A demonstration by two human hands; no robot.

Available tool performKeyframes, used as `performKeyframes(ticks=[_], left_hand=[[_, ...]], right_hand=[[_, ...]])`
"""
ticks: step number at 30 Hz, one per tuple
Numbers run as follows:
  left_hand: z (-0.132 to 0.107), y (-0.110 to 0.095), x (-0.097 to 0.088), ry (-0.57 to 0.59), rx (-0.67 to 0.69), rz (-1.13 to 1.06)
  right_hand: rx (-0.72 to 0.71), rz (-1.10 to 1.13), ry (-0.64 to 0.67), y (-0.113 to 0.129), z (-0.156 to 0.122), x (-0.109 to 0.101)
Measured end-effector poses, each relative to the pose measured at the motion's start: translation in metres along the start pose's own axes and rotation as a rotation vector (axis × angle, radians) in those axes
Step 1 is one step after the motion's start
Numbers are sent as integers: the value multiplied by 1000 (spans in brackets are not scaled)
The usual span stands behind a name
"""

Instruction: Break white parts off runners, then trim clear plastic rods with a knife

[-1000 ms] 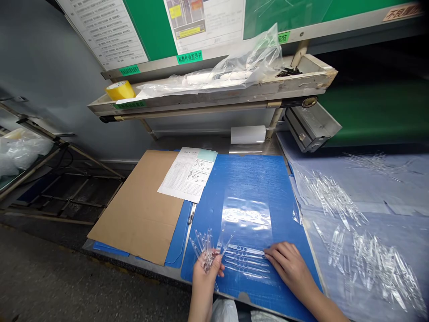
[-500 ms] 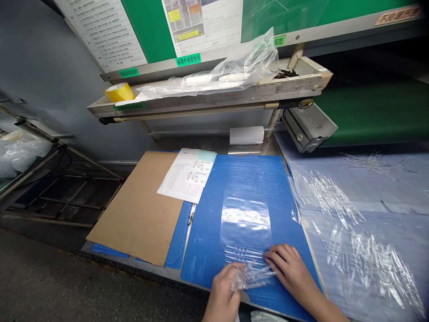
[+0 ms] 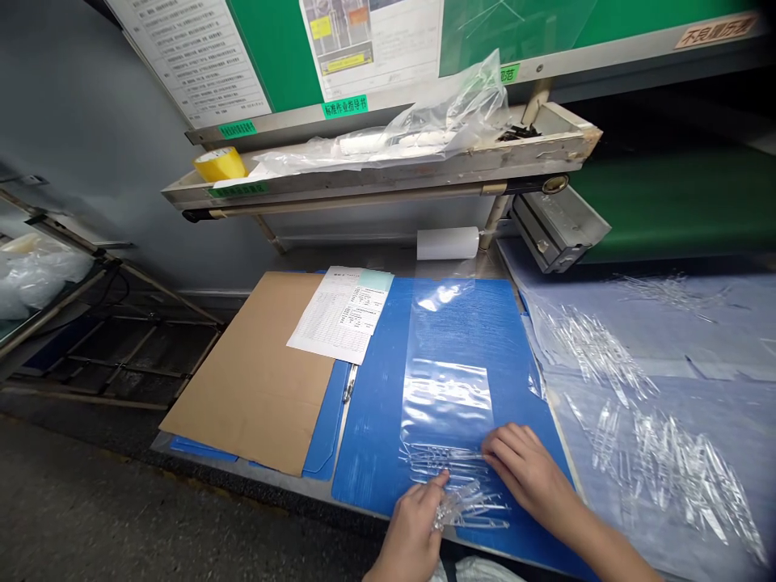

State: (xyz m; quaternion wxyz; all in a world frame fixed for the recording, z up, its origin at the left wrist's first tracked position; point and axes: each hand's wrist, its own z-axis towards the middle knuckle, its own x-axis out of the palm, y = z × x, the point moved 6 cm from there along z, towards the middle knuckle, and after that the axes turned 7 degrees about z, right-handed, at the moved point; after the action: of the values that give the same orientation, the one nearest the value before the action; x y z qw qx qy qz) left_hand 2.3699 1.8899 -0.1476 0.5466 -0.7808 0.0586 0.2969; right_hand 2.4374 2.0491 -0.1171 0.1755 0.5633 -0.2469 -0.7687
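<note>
On the blue corrugated mat (image 3: 376, 420) lies a long clear plastic bag (image 3: 449, 364) with thin clear plastic parts inside its near end. My left hand (image 3: 412, 529) is closed on a bundle of clear plastic parts (image 3: 466, 505) at the bag's near edge, index finger stretched toward the bag. My right hand (image 3: 527, 469) rests flat on the bag's near right corner, fingers together and extended, pressing it down.
Heaps of clear plastic parts (image 3: 660, 453) cover the pale sheet to the right. A cardboard sheet (image 3: 255, 380) and a printed paper form (image 3: 343, 315) lie to the left. A shelf (image 3: 376, 174) above holds yellow tape (image 3: 219, 164) and plastic bags. The table's near edge is close.
My left hand moved right from the mat's left side to the bag's near end, carrying the bundle of parts. The bag's far end has shifted. My right hand stayed on the bag.
</note>
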Motion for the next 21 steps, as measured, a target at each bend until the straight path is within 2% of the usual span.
performKeyframes(ticks=[7, 14, 21], left_hand=[[-9, 3, 2, 14, 19, 0], [-16, 5, 4, -2, 83, 57], [-17, 17, 8, -88, 54, -2]], right_hand=[[27, 45, -72, -1, -11, -9], [88, 65, -120, -5, -37, 11], [114, 72, -126, -8, -38, 26]])
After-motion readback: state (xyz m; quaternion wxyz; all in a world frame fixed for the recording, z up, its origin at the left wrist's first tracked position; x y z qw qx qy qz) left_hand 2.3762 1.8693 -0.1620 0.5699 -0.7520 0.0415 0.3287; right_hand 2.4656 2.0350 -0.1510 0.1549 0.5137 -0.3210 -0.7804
